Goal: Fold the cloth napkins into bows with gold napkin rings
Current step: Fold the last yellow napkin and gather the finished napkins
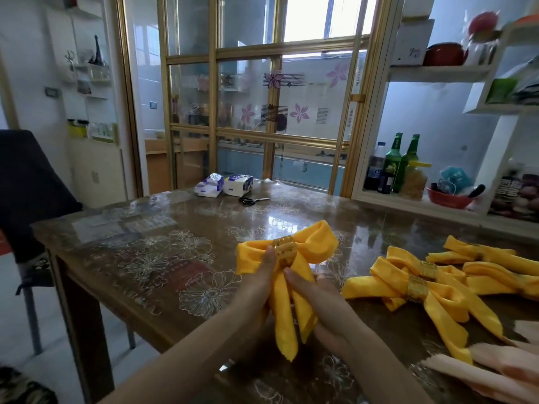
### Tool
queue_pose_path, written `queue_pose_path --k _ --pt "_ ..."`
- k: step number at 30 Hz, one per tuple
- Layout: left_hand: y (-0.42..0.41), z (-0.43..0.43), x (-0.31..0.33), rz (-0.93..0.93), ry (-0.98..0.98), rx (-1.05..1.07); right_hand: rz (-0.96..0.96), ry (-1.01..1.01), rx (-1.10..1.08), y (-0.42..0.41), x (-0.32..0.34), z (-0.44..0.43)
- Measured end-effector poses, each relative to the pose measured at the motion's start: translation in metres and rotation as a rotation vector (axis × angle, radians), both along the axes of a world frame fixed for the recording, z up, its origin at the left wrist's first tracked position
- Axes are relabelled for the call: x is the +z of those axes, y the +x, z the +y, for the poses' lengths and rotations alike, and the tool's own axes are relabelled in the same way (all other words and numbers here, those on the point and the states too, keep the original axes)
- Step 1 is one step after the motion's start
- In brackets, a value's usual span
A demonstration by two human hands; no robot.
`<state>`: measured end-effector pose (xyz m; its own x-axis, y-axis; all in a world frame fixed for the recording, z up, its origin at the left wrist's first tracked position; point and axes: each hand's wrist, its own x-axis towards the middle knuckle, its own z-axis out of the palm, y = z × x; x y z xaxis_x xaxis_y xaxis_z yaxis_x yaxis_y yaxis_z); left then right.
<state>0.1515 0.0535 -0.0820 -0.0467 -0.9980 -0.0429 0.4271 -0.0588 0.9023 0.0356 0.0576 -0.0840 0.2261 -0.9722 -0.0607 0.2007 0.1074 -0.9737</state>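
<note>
- Peach cloths [501, 365] are lying at the near right corner of the desk [175, 243], partly overlapping one another.
- The left hand [259, 284] is gripping the yellow napkin [318, 240] from the left. Its thumb is pressing the cloth just beside the gold ring [283, 248], and its fingers are curling behind the fabric.
- The right hand [318, 298] is pinching the right tail of the same napkin, with the thumb lying on top of the cloth and the fingers underneath.
- The napkin is being held over the near middle of the desk, already shaped as a bow. Its two loops are spreading left and right, so the long axis of the loops is running crosswise. The ring is sitting at the centre, and the two tails are pointing down toward the person.
- Finished yellow bows [388, 284] are lying on the desk to the right, touching and overlapping. The closest one is wearing its own ring [417, 288] and trailing its tails toward the near right corner.
- More yellow bows [481, 255] are resting just behind them, near the right edge.
- Black-handled scissors [253, 200] are lying near the far edge, with two tissue packs [224, 185] just beyond them.
- A dark chair [29, 193] is standing at the left, and green bottles [393, 161] are standing on a white shelf at the far right.
</note>
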Motion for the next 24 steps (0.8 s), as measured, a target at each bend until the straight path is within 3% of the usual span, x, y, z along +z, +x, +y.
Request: queue_pose_path --k 4,7,11,14,16,18,21,24 --pt "-0.013 -0.002 -0.007 -0.127 -0.213 0.058 0.003 0.014 0.030 0.005 -0.002 0.001" --pt "-0.018 -0.003 -0.005 -0.164 -0.287 0.073 0.147 -0.051 -0.008 0.004 0.003 0.004" --pt "-0.013 -0.007 -0.001 0.008 -0.209 0.051 0.837 -0.435 -0.058 0.008 -0.008 0.003" --pt "-0.003 -0.011 -0.002 0.147 -0.081 -0.023 1.075 -0.561 -0.039 0.011 -0.017 0.002" --pt "0.001 -0.013 -0.002 0.161 -0.056 -0.038 1.104 -0.583 0.017 0.008 -0.015 0.001" --pt "0.005 -0.013 0.002 0.149 -0.085 -0.045 1.017 -0.567 0.099 0.003 -0.009 0.002" --pt "0.010 -0.011 0.008 0.118 -0.096 -0.089 0.864 -0.379 0.213 -0.011 0.012 0.000" --pt "0.014 -0.007 0.008 0.047 -0.158 -0.066 0.844 -0.179 0.453 -0.027 0.027 0.005"
